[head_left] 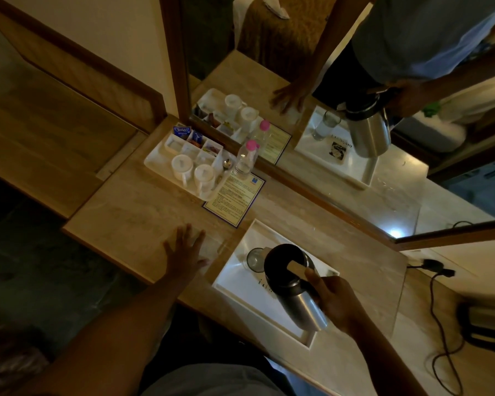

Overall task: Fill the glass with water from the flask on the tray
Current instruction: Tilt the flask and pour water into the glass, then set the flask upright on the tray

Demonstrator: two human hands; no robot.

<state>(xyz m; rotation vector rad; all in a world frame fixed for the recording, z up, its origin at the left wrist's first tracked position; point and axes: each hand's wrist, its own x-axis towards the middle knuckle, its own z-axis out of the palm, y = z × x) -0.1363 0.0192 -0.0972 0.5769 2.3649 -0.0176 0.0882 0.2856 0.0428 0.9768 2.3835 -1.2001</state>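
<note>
The right hand (336, 301) gripped the brushed-steel cylindrical flask (295, 287) by its body, fingers wrapped round the metal just below the black lid. The flask hung over the white rectangular tray (240, 295), tilted, its long axis running from the steel base near the hand up to the black top, which pointed toward the clear drinking glass (254, 259). The glass stood upright on the tray, just beside the flask's top at the tray's far-left part. Left of the tray, the left hand (187, 252) lay flat with fingers spread on the beige stone table (132, 212), holding nothing.
</note>
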